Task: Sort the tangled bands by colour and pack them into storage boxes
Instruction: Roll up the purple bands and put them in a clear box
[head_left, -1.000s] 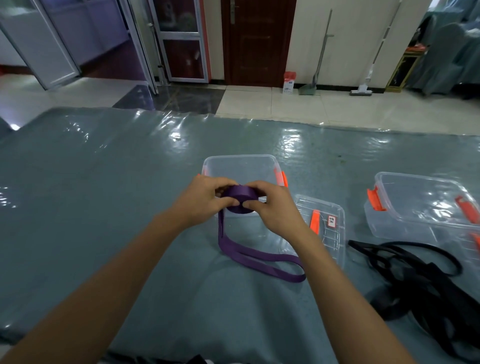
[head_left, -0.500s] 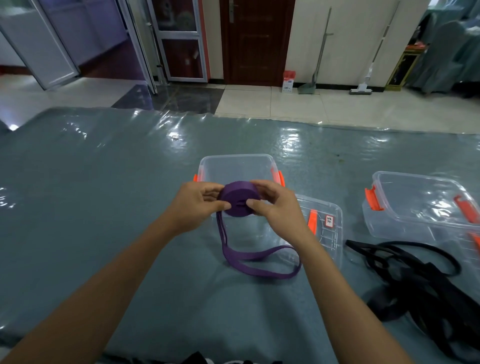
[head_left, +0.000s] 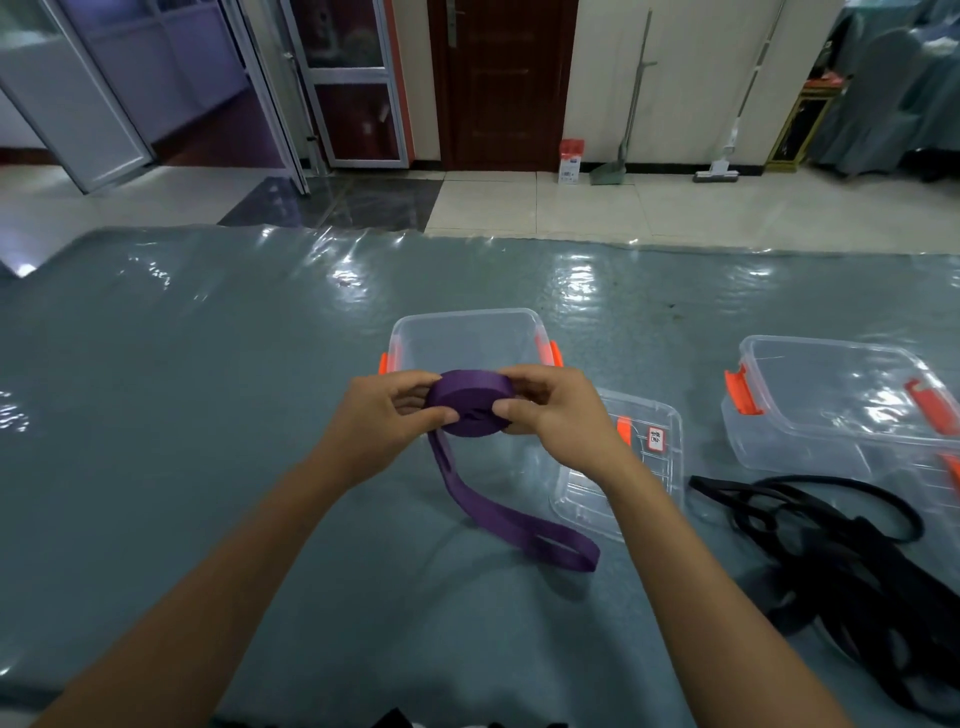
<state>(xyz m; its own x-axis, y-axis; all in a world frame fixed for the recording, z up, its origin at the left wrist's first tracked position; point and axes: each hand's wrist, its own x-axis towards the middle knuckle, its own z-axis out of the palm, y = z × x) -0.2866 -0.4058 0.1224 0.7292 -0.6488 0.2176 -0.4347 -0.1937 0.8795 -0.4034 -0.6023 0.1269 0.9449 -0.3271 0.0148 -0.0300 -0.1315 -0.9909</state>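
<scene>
Both forearms are reaching forward from the near edge, wrists bent slightly inward so the hands are meeting in front of the person. The left hand (head_left: 382, 415) is gripping the left side of the purple band roll (head_left: 470, 402), thumb pressing on the near face, fingers (head_left: 415, 382) curling over the far rim. The right hand (head_left: 558, 415) is mirroring it on the right side, thumb on the near face and fingers (head_left: 524, 387) clamped over the top edge. The roll is being held above the surface (head_left: 208, 415), its flat face tilted toward the person. A loose purple tail (head_left: 511, 525) is hanging below the left thumb and lying on the surface, ending near the right forearm. Just beyond the fingers an open clear box (head_left: 467, 338) is sitting. A clear lid (head_left: 649, 467) is lying under the right wrist. Farther right of the right hand, a second box (head_left: 841, 405) and a black band tangle (head_left: 857, 571) are resting.
</scene>
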